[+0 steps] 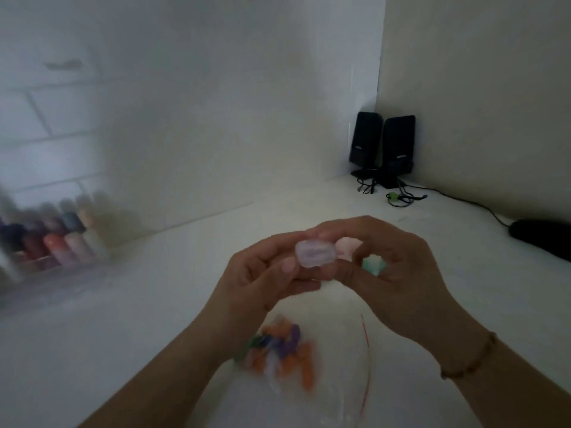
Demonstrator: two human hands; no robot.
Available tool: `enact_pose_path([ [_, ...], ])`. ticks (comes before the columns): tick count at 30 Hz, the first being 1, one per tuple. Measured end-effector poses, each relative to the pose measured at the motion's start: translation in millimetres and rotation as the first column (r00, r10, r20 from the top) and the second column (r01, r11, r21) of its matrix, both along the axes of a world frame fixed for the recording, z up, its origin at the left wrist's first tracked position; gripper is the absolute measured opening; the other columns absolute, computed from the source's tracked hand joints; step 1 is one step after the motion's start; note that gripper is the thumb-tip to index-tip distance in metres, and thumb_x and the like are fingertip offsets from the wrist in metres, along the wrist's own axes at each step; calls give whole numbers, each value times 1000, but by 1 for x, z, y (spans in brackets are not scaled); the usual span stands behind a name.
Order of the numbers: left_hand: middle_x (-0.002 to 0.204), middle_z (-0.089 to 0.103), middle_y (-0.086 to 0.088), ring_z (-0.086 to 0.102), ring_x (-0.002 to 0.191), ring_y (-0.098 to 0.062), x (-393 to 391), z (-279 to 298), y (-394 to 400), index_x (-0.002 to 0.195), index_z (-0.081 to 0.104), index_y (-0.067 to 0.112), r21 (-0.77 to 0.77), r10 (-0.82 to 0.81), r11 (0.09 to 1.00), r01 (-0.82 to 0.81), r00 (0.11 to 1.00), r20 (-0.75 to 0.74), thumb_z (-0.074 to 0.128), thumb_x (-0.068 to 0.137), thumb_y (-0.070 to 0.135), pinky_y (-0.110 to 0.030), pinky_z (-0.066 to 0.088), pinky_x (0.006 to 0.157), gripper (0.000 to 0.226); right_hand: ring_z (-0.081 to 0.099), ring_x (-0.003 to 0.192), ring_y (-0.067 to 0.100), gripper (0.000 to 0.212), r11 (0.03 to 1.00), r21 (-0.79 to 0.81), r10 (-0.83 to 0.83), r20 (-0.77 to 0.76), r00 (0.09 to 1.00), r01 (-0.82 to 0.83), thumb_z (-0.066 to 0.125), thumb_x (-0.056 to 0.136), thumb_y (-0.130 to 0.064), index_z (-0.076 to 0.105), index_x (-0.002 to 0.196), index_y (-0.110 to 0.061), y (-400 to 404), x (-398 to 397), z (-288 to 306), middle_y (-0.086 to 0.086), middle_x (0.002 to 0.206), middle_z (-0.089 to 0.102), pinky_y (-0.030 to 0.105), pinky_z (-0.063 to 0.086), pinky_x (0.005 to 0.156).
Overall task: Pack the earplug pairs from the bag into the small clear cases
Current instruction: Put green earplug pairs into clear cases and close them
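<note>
Now, far left, a blurred rack of coloured bottles [55,239] stands against the wall on the white table [154,304]; moving in, the left hand [262,273] is raised above the table, its fingers and thumb curled round the left end of a small clear case [315,254]; the case sits right between the two hands, level with their fingertips, and whether it is open or closed is too blurred to tell; below the hands, flat on the table, lies the clear bag [333,366] with a red seal line, and a heap of orange, purple and green earplugs [284,350] shows inside it, just beside the left wrist; on to the right hand [398,273], which pinches the case's right end, with pale pink and green pieces [374,264] showing by its fingers; a bracelet [469,356] circles that wrist; far right, two black speakers [383,146] stand in the corner, and a dark mouse [540,236] lies at the edge.
</note>
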State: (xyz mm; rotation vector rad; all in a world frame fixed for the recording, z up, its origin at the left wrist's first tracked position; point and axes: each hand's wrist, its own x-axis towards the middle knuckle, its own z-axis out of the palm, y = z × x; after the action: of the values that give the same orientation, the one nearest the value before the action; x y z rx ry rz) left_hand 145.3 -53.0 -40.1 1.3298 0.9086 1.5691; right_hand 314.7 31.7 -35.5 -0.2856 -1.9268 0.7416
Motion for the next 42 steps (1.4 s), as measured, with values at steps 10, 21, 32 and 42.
enact_pose_path([
  [10, 100, 74, -12, 73, 89, -23, 0, 3, 1, 98, 76, 14, -106, -75, 989, 104, 965, 251, 72, 74, 26, -27, 58, 74, 27, 61, 91, 0, 18, 934, 313, -172, -25, 985, 171, 65, 84, -22, 61, 101, -19, -9, 0, 0, -7, 106, 64, 14, 48, 67],
  [21, 90, 74, -16, 74, 81, -22, -2, 4, -1, 90, 58, 4, -166, -76, 977, 131, 950, 303, 82, 69, 14, -26, 58, 67, 33, 62, 74, 6, 11, 875, 410, -300, 42, 953, 258, 66, 83, -14, 70, 78, -4, -15, -6, -2, -2, 91, 69, 21, 48, 59],
  [32, 88, 73, -19, 73, 76, -23, -5, 5, 0, 86, 60, 5, -237, -27, 967, 98, 959, 283, 79, 60, 22, -28, 59, 66, 36, 60, 65, 6, 11, 887, 297, -381, 33, 924, 355, 66, 82, -20, 67, 73, -13, -24, -15, -5, -7, 78, 68, 21, 46, 55],
  [42, 87, 73, -17, 73, 73, -21, -6, 3, 1, 99, 57, 0, -264, -22, 958, 109, 950, 311, 72, 70, 16, -26, 60, 64, 36, 59, 62, 5, 13, 870, 290, -421, 17, 907, 399, 63, 81, -22, 68, 73, -14, -27, -18, -8, -7, 72, 67, 25, 46, 55],
])
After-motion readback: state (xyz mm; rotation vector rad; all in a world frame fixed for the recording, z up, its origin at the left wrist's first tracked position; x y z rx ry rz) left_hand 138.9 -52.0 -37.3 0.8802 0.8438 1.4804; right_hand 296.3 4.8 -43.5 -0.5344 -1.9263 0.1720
